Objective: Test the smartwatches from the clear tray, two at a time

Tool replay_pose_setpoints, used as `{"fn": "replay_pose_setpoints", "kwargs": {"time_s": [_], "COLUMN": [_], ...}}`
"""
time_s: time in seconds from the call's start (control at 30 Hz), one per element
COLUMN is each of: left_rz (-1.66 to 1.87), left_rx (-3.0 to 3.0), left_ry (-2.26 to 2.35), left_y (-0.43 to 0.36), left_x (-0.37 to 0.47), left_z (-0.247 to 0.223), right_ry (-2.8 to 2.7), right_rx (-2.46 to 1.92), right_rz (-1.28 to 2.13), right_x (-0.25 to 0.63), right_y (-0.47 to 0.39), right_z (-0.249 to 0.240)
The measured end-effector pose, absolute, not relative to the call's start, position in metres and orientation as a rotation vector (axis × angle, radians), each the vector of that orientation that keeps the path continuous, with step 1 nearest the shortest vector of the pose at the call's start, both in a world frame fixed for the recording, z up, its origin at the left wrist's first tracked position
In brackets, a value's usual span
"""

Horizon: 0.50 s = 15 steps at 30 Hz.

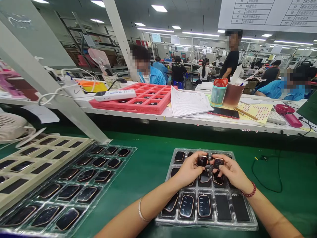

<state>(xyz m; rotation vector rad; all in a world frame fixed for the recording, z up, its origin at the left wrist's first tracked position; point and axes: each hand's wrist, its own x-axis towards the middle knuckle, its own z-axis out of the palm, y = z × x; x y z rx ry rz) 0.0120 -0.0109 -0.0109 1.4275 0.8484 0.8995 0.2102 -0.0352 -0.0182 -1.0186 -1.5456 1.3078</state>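
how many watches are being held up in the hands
2: one watch in the left grip, a second watch in the right grip. Any hidden beneath can't be seen.

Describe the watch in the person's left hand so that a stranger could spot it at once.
On the green tabletop, find the clear tray right of the picture's centre. Above it, the left hand holds a dark-faced watch with a gold-toned rim. Unlike the seated watches below, it is held up, and in the picture it is left of the other held watch.
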Motion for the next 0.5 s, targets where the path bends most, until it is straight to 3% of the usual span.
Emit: {"fn": "replay_pose_setpoints", "kwargs": {"time_s": [0.5], "left_rz": [0.858], "left_rx": [1.467], "left_ry": [0.896], "left_y": [-0.0125], "left_x": [0.0117], "left_z": [-0.0068], "right_ry": [-1.573], "right_rx": [-1.019], "right_rz": [1.313], "right_x": [0.2102], "right_y": [-0.0355], "right_z": [-0.0161]}}
